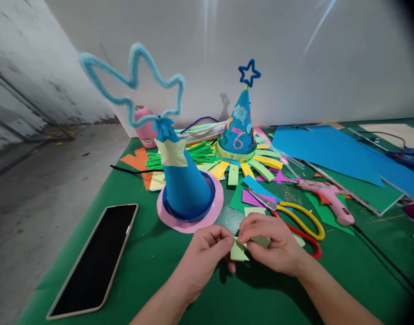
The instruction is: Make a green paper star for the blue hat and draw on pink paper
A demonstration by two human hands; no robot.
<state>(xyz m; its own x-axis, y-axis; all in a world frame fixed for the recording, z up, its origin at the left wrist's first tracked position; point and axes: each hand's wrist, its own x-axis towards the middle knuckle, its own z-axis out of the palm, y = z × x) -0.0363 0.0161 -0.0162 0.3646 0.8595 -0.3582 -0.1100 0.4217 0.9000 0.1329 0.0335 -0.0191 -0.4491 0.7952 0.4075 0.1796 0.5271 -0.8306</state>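
Observation:
Between both hands is a small piece of pale green paper (239, 253), its upper edge pinched. My left hand (208, 250) grips its left side with thumb and fingers. My right hand (271, 241) pinches the top right of the same piece. Just beyond stands a blue paper cone hat (186, 189) with a pink brim, a pale yellow paper band and a light blue pipe-cleaner star (134, 83) on its tip. Scissors (277, 210) with yellow and red handles lie behind my right hand, over scraps of purple, blue and green paper.
A decorated party hat (239, 128) with a dark blue star stands at the back. To the right lie a pink glue gun (328, 194) with its cord and large blue paper sheets (328, 151). On the left are a phone (95, 259), green pipe cleaners (203, 153) and a pink container (146, 131).

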